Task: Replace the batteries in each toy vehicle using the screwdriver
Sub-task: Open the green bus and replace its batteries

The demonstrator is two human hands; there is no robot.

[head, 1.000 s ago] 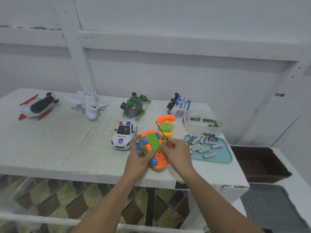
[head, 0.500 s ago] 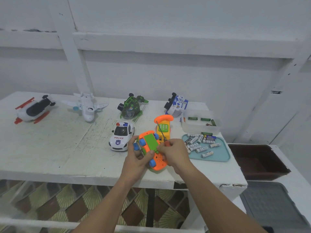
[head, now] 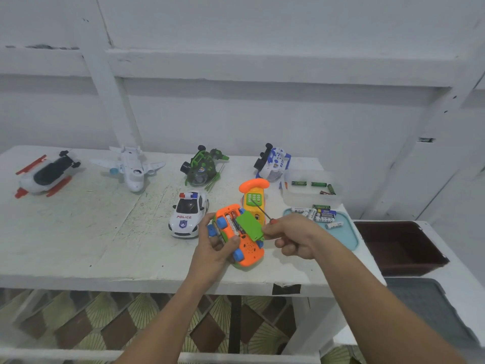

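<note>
Plain home room: white-painted plank wall (head: pixel 236 114), scuffed white table (head: pixel 78 232), patterned floor tiles (head: pixel 118 324).

At lower centre of the frame the left grip (head: pixel 215 248) holds an orange toy car (head: pixel 248 252) upside down, blue wheels up, over the white desk (head: pixel 78 232). The right grip (head: pixel 294 236) holds a thin screwdriver (head: pixel 261 210), shaft pointing to the upper left, and its fingertips meet the edge of the green battery cover (head: pixel 249 225). The cover sits askew, baring batteries (head: pixel 233 222) in the compartment. A police car (head: pixel 187 214) stands just left, a yellow toy phone (head: pixel 253 198) behind, and a teal tray (head: pixel 346 235) of batteries lies to the right.
</note>
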